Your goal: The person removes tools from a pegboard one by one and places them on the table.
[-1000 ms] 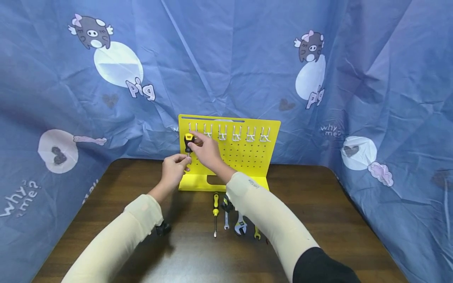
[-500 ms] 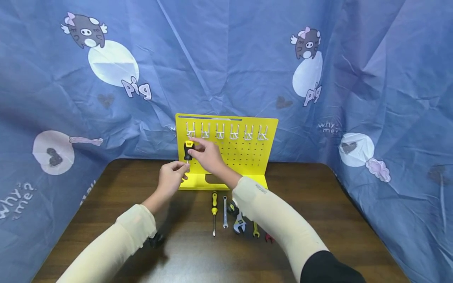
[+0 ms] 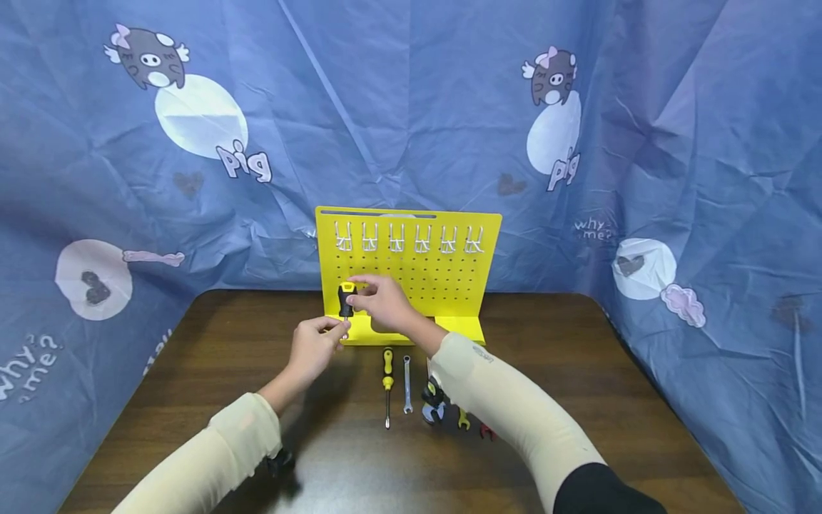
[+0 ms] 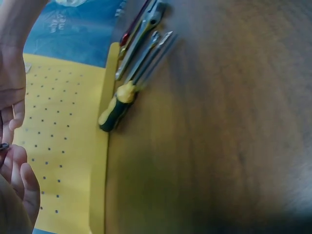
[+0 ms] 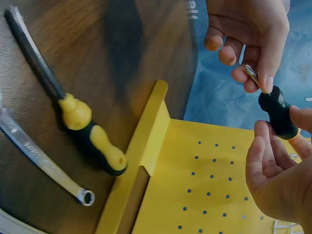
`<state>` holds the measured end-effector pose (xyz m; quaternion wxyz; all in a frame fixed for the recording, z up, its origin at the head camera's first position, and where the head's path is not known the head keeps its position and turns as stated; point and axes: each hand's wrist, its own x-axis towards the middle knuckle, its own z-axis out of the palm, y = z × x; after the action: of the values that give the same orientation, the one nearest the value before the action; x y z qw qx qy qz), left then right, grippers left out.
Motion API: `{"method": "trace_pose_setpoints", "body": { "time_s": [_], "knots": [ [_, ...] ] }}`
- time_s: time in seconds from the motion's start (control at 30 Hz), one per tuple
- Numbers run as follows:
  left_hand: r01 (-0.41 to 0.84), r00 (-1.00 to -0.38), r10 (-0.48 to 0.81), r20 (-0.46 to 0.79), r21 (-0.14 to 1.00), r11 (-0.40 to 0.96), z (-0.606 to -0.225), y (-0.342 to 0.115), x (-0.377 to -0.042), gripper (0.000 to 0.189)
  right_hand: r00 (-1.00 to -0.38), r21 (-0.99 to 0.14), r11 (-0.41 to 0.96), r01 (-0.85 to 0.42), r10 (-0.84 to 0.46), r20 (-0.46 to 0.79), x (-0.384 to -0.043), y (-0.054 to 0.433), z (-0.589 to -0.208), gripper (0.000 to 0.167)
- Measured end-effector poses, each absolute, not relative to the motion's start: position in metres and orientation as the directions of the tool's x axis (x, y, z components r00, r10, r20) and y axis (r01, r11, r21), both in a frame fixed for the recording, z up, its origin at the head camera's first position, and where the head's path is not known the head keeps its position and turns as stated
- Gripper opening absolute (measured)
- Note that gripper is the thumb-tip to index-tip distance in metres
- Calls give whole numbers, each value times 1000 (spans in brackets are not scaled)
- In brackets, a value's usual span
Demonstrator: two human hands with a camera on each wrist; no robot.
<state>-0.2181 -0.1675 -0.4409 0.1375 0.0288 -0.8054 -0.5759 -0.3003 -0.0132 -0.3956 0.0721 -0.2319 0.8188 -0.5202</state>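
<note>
A stubby black and yellow screwdriver [image 3: 347, 298] is held upright, handle on top, before the left part of a yellow pegboard [image 3: 449, 275]. My right hand [image 3: 385, 303] grips its handle between thumb and fingers. Just below, my left hand [image 3: 312, 348] pinches the short metal shaft. The right wrist view shows the shaft tip [image 5: 251, 72] poking out past the left thumb. In the left wrist view the handle is out of frame, and only a bit of metal shows at the left fingertips.
White double hooks [image 3: 396, 239] line the board's upper part. Before its base lie a long screwdriver [image 3: 388, 385], a combination wrench [image 3: 407, 385], an adjustable wrench [image 3: 433, 412], a yellow wrench [image 3: 464, 420] and a red tool [image 3: 486, 431], partly behind the right sleeve. Blue curtain [image 3: 411, 107] surrounds the table.
Both hands have come down together with the stubby screwdriver, from near the hooks to the board's lower part. Their hold on it looks the same. The tools on the table have stayed put.
</note>
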Motion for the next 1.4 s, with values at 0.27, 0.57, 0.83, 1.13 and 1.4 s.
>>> {"method": "trace_pose_setpoints", "body": {
  "time_s": [0.27, 0.57, 0.83, 1.13, 1.4],
  "knots": [
    [58, -975, -174, 136, 917, 395, -457, -162, -211, 22, -879, -893, 386, -232, -477, 22, -299, -5, -415, 42],
    [28, -984, -143, 103, 892, 451, -475, -153, -203, 19, -883, -795, 533, -290, -468, 9, -296, 3, -435, 37],
    [-58, -989, -149, 16, 876, 478, -488, -144, -191, 17, -851, -721, 586, -370, -525, 9, -290, 7, -459, 35],
    [-107, -990, -141, -26, 788, 606, -490, -138, -185, 20, -844, -688, 634, -353, -533, -58, -284, 8, -470, 29],
    [-114, -992, -122, -40, 709, 696, -491, -135, -184, 24, -839, -618, 693, -371, -536, -97, -279, 4, -471, 21]
  ]
}}
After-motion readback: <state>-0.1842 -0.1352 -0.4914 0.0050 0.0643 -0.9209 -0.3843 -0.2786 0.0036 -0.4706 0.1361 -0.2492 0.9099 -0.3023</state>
